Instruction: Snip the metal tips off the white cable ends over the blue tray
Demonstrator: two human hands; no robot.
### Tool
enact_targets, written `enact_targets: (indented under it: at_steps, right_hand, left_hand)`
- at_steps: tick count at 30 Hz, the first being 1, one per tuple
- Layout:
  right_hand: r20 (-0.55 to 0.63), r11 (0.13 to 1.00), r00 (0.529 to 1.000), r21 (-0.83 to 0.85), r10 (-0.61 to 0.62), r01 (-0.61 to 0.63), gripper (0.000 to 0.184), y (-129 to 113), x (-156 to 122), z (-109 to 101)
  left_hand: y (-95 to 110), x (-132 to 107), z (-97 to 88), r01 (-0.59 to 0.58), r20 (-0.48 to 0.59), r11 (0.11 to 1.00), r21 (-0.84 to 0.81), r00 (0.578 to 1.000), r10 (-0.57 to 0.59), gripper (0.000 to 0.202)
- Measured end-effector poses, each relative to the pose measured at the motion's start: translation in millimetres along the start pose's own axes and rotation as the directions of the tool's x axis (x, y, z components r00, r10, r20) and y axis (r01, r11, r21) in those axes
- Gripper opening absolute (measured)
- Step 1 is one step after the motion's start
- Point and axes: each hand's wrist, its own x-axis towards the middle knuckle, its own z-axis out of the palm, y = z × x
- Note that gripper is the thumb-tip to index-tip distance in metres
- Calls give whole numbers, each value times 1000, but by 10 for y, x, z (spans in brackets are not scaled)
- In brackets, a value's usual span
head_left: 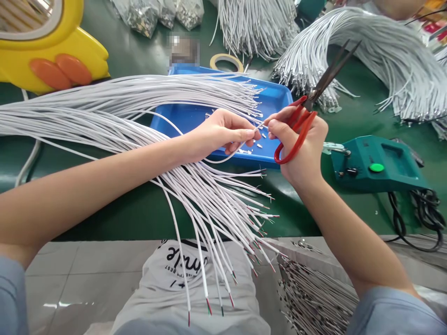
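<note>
White cable (pixel 259 126) is pinched near its end by the left fingers (pixel 240 122), tip apparently pinched by the right fingers (pixel 274 126), blue tray (pixel 279 97) beneath both, so it should be steadied lightly, with red-handled scissors (pixel 310 101) just behind the right fingertips angled clear.

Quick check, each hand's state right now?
Left hand: closed, pinching a white cable near its end.
Right hand: closed, holding red-handled scissors, fingertips at the cable's end.
</note>
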Motion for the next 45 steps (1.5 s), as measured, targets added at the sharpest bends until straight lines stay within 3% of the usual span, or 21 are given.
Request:
enact_targets:
  at_steps: [10, 14, 29, 36, 40, 45]
  right_hand:
    - [52, 999, 999, 50, -9, 7, 6, -80, -46, 50]
    - [83, 999, 996, -26, 43, -41, 7, -107, -41, 35]
    - [119, 980, 993, -200, 24, 1, 20, -221, -46, 57]
    - [129, 991, 991, -133, 24, -7, 23, -133, -38, 54]
    - [117, 997, 993, -79, -14, 23, 14, -73, 11, 5]
    - [68, 970, 996, -240, 56, -38, 25, 30, 124, -79]
  left_hand:
    - [-26, -5, -4, -50, -38, 998, 31, 998, 51, 14]
    - [-26, -7, -4, -49, -37, 996, 75, 998, 52, 11]
    - [-32, -2, 31, -60, -62, 985, 163, 996, 71, 17]
    - [-26, -4, 25, -41, -73, 987, 153, 996, 53, 17]
    - [-29, -1, 16, -112, -114, 983, 143, 985, 128, 13]
    - [-32, 24, -9, -179, -179, 977, 116, 964, 197, 9]
